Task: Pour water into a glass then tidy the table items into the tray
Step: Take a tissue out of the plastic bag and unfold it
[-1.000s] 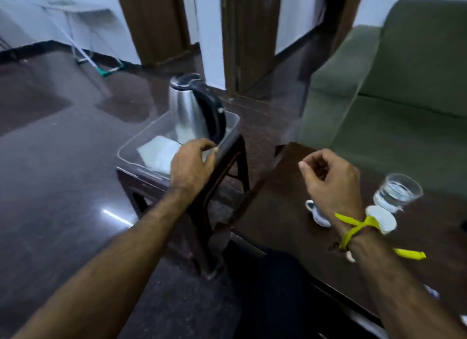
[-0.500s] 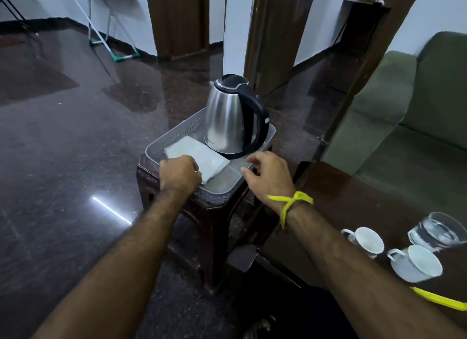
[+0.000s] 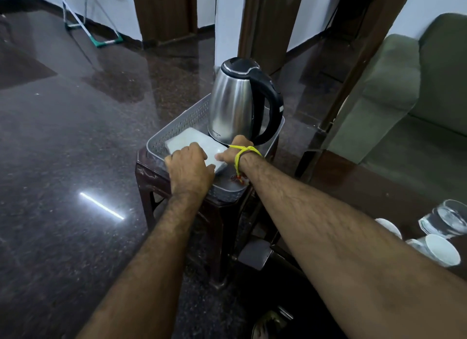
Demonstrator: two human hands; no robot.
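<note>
Now both hands, left (image 3: 190,165) and right (image 3: 233,153), grip a white cloth (image 3: 188,140) at the tray's (image 3: 177,122) near edge, beside the steel kettle (image 3: 235,106).

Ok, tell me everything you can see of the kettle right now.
The kettle has a brushed steel body, a black lid that is closed, and a black loop handle facing right. It stands upright in the far end of the grey perforated tray on a dark stool. A small brand mark sits low on its body. A white pad lies beside it. No hand touches it.

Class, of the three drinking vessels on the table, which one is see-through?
The glass, farthest right; the two cups beside it are white.
</note>
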